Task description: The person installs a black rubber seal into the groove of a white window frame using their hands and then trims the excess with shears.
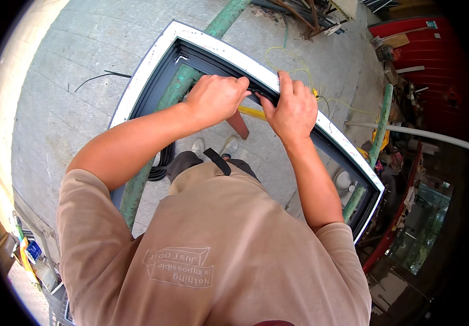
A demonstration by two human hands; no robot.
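A window frame (202, 39), dark inside with a white-covered face, lies across green pipe supports in front of me. My left hand (216, 98) is closed in a pinch at the inner edge of its far side, on what looks like a thin black rubber strip (254, 90). Close beside it, my right hand (293, 111) grips that same far side, fingers over the white face and thumb pressed inside by the strip. The fingertips of my left hand are partly hidden. Below the frame's opening, a coil of black strip (165, 163) sits near my feet.
Green pipes (177, 89) run under the frame, the other (382, 122) to the right. A yellow bar (252, 112) and a reddish leg (238, 126) show through the opening. A yellow cord (299, 69) trails on the concrete floor. Scrap metal (313, 22) and a red panel (424, 60) stand beyond.
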